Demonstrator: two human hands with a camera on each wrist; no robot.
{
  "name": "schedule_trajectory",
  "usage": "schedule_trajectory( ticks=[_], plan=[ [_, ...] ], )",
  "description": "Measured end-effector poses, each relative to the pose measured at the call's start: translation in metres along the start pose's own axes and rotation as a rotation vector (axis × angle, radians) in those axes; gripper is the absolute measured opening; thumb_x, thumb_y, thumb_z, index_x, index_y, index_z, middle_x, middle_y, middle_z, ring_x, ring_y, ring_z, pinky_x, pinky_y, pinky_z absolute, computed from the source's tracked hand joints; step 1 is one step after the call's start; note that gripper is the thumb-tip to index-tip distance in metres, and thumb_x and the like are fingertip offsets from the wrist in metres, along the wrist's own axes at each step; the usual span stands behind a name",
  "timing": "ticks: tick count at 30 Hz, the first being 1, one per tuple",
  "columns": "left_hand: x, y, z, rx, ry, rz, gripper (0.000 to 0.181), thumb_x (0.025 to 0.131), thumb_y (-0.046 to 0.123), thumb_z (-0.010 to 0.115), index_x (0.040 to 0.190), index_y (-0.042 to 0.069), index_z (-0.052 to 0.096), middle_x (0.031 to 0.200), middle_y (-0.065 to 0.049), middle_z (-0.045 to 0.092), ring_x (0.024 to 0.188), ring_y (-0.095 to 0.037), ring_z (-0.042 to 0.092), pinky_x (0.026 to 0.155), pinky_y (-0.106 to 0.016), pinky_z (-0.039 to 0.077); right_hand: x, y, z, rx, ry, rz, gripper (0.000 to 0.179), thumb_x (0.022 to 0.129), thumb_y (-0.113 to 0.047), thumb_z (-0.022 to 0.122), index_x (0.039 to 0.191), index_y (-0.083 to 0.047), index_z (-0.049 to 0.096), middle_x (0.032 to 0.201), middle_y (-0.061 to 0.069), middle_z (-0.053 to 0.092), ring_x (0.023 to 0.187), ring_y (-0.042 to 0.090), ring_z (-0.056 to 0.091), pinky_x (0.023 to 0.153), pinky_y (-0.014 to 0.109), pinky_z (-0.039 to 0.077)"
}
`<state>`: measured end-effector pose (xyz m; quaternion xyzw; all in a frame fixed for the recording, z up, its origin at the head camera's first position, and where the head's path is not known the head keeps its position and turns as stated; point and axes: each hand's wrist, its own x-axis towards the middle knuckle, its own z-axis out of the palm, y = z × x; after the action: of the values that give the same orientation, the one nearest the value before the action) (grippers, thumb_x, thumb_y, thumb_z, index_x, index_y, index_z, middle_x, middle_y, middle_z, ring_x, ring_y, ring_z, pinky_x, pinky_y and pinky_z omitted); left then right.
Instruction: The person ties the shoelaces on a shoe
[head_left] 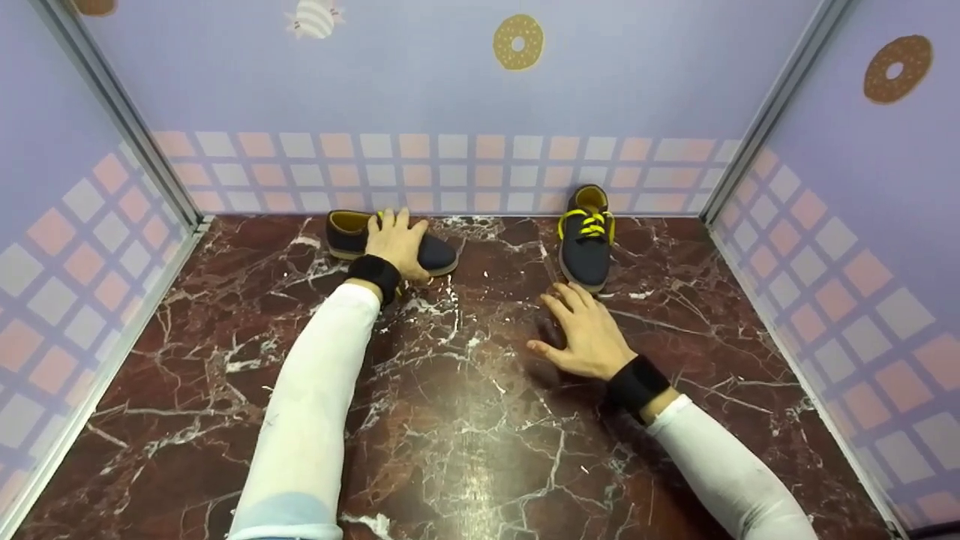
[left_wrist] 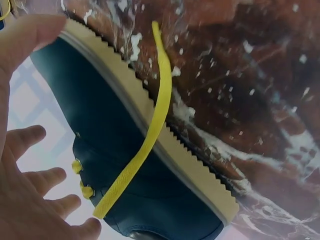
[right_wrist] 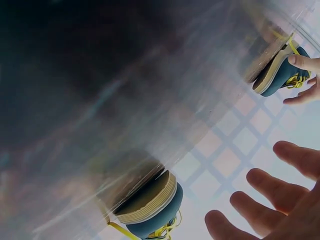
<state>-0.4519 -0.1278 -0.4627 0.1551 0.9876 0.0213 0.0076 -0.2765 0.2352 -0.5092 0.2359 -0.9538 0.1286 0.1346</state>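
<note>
A dark navy shoe [head_left: 439, 256] with a cream sole lies sideways at the back left, toe to the right. Over its middle is my left hand [head_left: 396, 241], fingers spread; in the left wrist view the thumb is by the toe end and the fingers reach past the lacing side. A yellow shoelace [left_wrist: 161, 105] crosses the shoe's side and trails onto the tabletop. The matching shoe [head_left: 585, 259], with yellow laces tied in front, stands at the back right, toe toward me. Just in front of that toe, my right hand [head_left: 592, 337] hovers with relaxed fingers, holding nothing.
The glossy dark red marbled tabletop [head_left: 465, 390] reflects light. A lilac back wall [head_left: 420, 90] with pink and white squares rises right behind both shoes. Similar side walls [head_left: 847, 225] stand left and right, with metal strips at the corners.
</note>
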Motion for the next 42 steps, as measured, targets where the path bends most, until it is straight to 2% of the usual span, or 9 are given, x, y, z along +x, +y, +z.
schedule_trajectory(
  ticks=[7,11,15,18,20,24,32,37,42],
  plan=[
    [0.013,-0.008,0.004,0.013,-0.061,-0.019,0.109,0.075,0.027,0.096,0.170,0.015,0.045,0.180,-0.030,0.032,0.169,-0.059,0.022,0.135,-0.083,0.016,-0.002,0.001,0.003,0.008,-0.018,-0.011,0.091,0.094,-0.073,0.073,0.157,-0.009,0.063,0.166,0.023,0.057,0.158,0.053,0.049,0.116,0.079,0.051],
    [0.014,-0.007,0.006,0.043,-0.115,-0.011,0.105,0.077,0.024,0.092,0.170,0.015,0.045,0.177,-0.030,0.038,0.168,-0.059,0.025,0.135,-0.083,0.014,-0.004,0.000,0.004,0.011,-0.023,-0.024,0.090,0.094,-0.071,0.074,0.156,-0.007,0.064,0.165,0.024,0.058,0.157,0.053,0.050,0.116,0.077,0.052],
    [0.009,-0.004,0.010,0.091,-0.127,-0.005,0.092,0.083,0.023,0.087,0.167,0.014,0.050,0.170,-0.029,0.049,0.162,-0.060,0.035,0.134,-0.082,0.018,-0.005,-0.001,0.007,0.008,-0.011,-0.047,0.086,0.096,-0.067,0.075,0.154,-0.005,0.065,0.162,0.025,0.059,0.154,0.053,0.053,0.115,0.075,0.053],
    [0.014,-0.007,0.018,0.111,-0.114,-0.006,0.087,0.083,0.023,0.089,0.162,0.013,0.054,0.164,-0.029,0.055,0.156,-0.059,0.044,0.132,-0.079,0.026,-0.005,-0.002,0.007,0.010,-0.011,-0.056,0.083,0.096,-0.064,0.076,0.152,-0.004,0.066,0.161,0.026,0.060,0.152,0.053,0.055,0.116,0.074,0.053],
    [0.020,-0.012,0.025,0.114,-0.114,-0.008,0.087,0.082,0.023,0.090,0.161,0.013,0.055,0.162,-0.029,0.056,0.153,-0.059,0.048,0.131,-0.077,0.031,-0.005,-0.002,0.007,0.008,-0.013,-0.064,0.081,0.097,-0.062,0.076,0.151,-0.003,0.067,0.160,0.026,0.061,0.151,0.052,0.056,0.116,0.073,0.053],
    [0.023,-0.017,0.030,0.131,-0.118,-0.009,0.089,0.081,0.023,0.090,0.160,0.012,0.052,0.159,-0.030,0.056,0.147,-0.060,0.053,0.126,-0.074,0.040,-0.004,-0.002,0.005,-0.005,-0.031,-0.082,0.076,0.098,-0.059,0.077,0.148,-0.002,0.069,0.160,0.026,0.062,0.150,0.050,0.056,0.119,0.069,0.053],
    [0.025,-0.020,0.026,0.135,-0.087,-0.004,0.087,0.077,0.026,0.093,0.153,0.009,0.055,0.153,-0.033,0.059,0.141,-0.060,0.057,0.119,-0.072,0.047,0.002,-0.003,0.003,-0.024,-0.037,-0.086,0.071,0.099,-0.057,0.077,0.145,-0.002,0.071,0.158,0.026,0.063,0.148,0.050,0.059,0.118,0.067,0.055],
    [0.022,-0.021,0.020,0.117,-0.078,0.021,0.088,0.072,0.023,0.096,0.149,0.005,0.056,0.148,-0.035,0.061,0.136,-0.059,0.061,0.112,-0.073,0.053,0.007,-0.003,0.002,-0.033,-0.037,-0.087,0.072,0.098,-0.058,0.077,0.145,-0.003,0.071,0.154,0.023,0.067,0.145,0.045,0.062,0.116,0.064,0.057],
    [0.020,-0.020,0.010,0.147,-0.081,0.046,0.074,0.079,0.019,0.089,0.144,0.004,0.057,0.143,-0.036,0.064,0.131,-0.058,0.065,0.106,-0.071,0.058,0.012,-0.003,0.002,-0.041,-0.026,-0.093,0.070,0.099,-0.057,0.077,0.143,-0.003,0.072,0.150,0.023,0.070,0.142,0.042,0.065,0.116,0.061,0.058]
  ],
)
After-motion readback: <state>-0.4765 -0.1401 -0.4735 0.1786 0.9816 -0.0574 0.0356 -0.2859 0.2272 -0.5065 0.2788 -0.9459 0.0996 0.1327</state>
